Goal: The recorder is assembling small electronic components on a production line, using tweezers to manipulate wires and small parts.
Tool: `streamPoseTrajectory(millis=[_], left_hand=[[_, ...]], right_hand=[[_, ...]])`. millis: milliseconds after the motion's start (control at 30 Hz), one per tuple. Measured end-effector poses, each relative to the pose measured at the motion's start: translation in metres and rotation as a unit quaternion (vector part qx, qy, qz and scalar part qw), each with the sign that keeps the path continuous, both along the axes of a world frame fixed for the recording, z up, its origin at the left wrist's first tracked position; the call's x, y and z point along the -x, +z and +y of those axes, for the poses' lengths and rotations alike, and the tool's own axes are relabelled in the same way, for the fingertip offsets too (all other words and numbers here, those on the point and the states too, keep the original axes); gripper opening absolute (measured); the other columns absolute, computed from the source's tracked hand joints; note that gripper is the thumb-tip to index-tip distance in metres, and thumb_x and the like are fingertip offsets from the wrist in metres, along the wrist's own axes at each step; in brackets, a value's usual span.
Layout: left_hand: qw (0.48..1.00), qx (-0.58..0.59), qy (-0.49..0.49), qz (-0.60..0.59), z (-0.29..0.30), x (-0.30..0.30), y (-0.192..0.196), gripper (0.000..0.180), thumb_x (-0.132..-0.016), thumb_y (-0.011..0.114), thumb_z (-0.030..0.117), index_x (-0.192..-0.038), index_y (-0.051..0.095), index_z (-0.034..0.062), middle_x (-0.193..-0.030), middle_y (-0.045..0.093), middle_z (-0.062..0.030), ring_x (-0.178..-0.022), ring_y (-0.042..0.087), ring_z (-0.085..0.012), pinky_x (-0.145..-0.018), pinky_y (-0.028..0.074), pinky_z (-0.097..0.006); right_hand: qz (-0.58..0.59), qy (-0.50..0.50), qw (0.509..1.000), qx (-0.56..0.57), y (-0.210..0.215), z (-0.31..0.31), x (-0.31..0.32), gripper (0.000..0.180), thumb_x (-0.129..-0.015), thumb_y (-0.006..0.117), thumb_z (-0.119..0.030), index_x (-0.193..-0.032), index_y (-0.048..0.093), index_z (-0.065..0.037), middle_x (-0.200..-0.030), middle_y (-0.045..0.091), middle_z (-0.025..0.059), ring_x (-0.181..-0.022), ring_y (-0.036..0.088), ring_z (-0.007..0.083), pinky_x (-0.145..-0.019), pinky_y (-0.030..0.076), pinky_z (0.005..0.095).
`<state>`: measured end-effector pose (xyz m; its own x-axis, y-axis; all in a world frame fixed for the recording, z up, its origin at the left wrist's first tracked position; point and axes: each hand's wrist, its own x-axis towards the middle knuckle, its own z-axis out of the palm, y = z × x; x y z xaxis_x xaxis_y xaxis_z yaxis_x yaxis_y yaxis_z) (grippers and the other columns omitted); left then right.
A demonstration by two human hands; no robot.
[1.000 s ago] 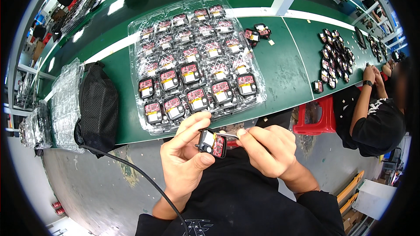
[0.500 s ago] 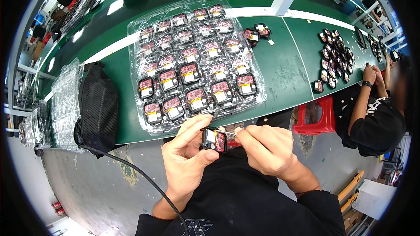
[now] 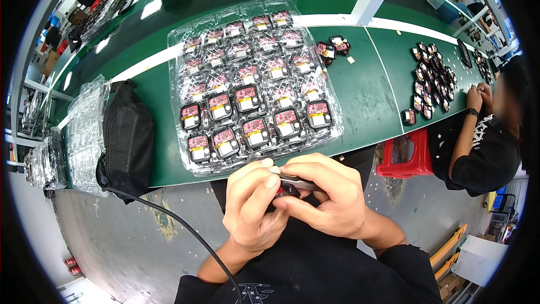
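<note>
Two hands closed on one small part

Both hands met below the green table (image 3: 360,101) edge. Left hand (image 3: 253,208) and right hand (image 3: 323,197) pinched a small black-and-red component (image 3: 286,191) between fingertips, mostly hidden. Just beyond lay a clear plastic tray (image 3: 256,87) of like parts in rows. Black bag (image 3: 128,138) sat to the left; a seated co-worker (image 3: 478,146) worked at right beside loose parts (image 3: 430,79).

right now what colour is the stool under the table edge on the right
Red; the plastic stool shows clearly in the head view, beside the seated co-worker.
</note>
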<state>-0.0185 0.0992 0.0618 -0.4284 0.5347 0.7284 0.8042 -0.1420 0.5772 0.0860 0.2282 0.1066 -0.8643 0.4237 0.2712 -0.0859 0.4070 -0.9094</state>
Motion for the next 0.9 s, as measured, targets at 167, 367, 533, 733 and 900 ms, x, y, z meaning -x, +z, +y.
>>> streamPoseTrajectory(millis=[167, 367, 533, 733, 900], left_hand=[[0.998, -0.005, 0.066, -0.016, -0.002, 0.006, 0.001, 0.081, -0.074, 0.093, 0.015, -0.142, 0.049, 0.0059, -0.128, 0.061, -0.0198, -0.123, 0.061, -0.0445, -0.104, 0.052, -0.053], [0.995, 0.015, 0.084, -0.049, -0.007, 0.008, -0.006, 0.063, -0.079, 0.086, 0.006, -0.134, 0.055, 0.0014, -0.13, 0.06, -0.0205, -0.129, 0.057, -0.046, -0.11, 0.045, -0.056], [0.993, 0.097, 0.066, -0.008, -0.008, 0.007, 0.003, 0.034, -0.078, 0.08, 0.0, -0.111, 0.07, 0.002, -0.118, 0.068, -0.0162, -0.129, 0.057, -0.0459, -0.11, 0.045, -0.055], [0.995, 0.087, 0.048, -0.023, -0.002, 0.004, 0.005, 0.037, -0.079, 0.077, -0.003, -0.114, 0.069, 0.0003, -0.118, 0.069, -0.0166, -0.126, 0.06, -0.0458, -0.11, 0.044, -0.057], [0.995, 0.087, 0.048, -0.018, -0.002, 0.005, 0.005, 0.038, -0.08, 0.075, -0.003, -0.117, 0.068, 0.0001, -0.118, 0.068, -0.0174, -0.125, 0.06, -0.0459, -0.11, 0.045, -0.057]], right_hand=[[0.09, -0.099, 0.976, -0.169, -0.006, 0.024, 0.018, 0.028, -0.081, 0.08, 0.002, -0.107, 0.072, 0.001, -0.099, 0.073, 0.017, -0.083, 0.074, 0.028, -0.068, 0.06, 0.0348], [-0.021, -0.071, 0.952, -0.297, -0.012, 0.078, 0.06, 0.025, -0.081, 0.072, 0.004, -0.105, 0.073, -0.003, -0.101, 0.073, 0.0131, -0.091, 0.072, 0.0341, -0.078, 0.059, 0.0395], [-0.139, -0.018, 0.923, -0.359, 0.002, 0.082, 0.069, 0.029, -0.082, 0.067, 0.001, -0.109, 0.073, -0.005, -0.11, 0.071, 0.0086, -0.091, 0.072, 0.0332, -0.079, 0.059, 0.0439], [-0.193, 0.011, 0.884, -0.425, 0.006, 0.076, 0.069, 0.026, -0.082, 0.064, -0.002, -0.107, 0.073, -0.004, -0.11, 0.068, 0.0094, -0.08, 0.074, 0.0326, -0.069, 0.06, 0.0431], [-0.18, 0.024, 0.901, -0.393, 0.004, 0.081, 0.071, 0.028, -0.082, 0.062, 0.001, -0.108, 0.073, -0.004, -0.113, 0.068, 0.0103, -0.088, 0.073, 0.0329, -0.077, 0.06, 0.0439]])
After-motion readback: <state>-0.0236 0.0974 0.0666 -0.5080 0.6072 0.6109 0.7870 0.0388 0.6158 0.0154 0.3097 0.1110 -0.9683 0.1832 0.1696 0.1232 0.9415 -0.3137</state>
